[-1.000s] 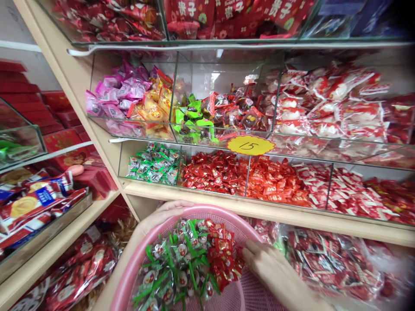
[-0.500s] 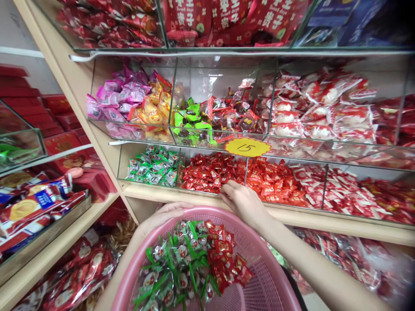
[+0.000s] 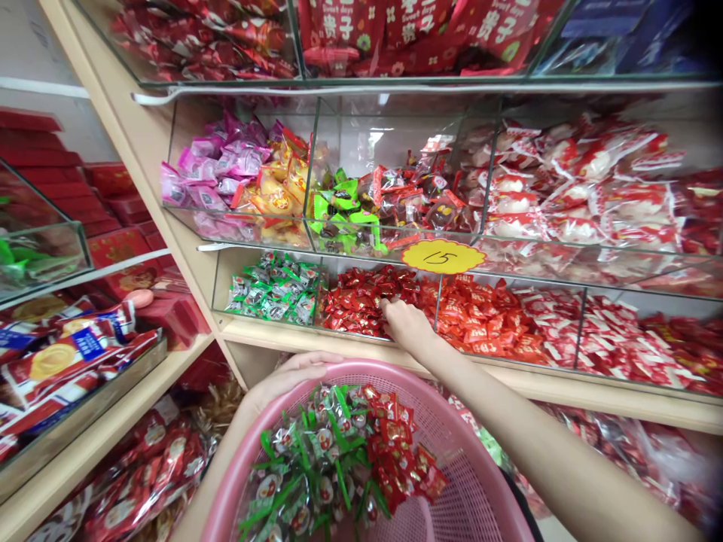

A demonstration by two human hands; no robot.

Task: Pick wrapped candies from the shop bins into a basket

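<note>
My left hand (image 3: 294,370) holds the far left rim of a pink plastic basket (image 3: 477,444), its fingers laid along the edge. Inside the basket lie clear-wrapped candies with green ends (image 3: 316,459) and red-wrapped candies (image 3: 398,440). Beyond the basket, my right hand (image 3: 404,322) dips into the lower shelf bin of small dark-red wrapped candies (image 3: 358,301). Its fingers are curled down among them, and whatever they pinch is hidden by the hand.
Green-and-silver candies (image 3: 276,290) fill the bin to the left; orange-red candies (image 3: 480,320) lie to the right. A yellow price tag (image 3: 443,257) marked 15 hangs just above my right hand. Clear dividers and a wooden shelf edge (image 3: 316,346) border the bins.
My right hand has moved from the bin's front edge slightly up and into the dark-red candies, its fingers curling in. My left hand stays on the basket rim. The view has shifted slightly.
</note>
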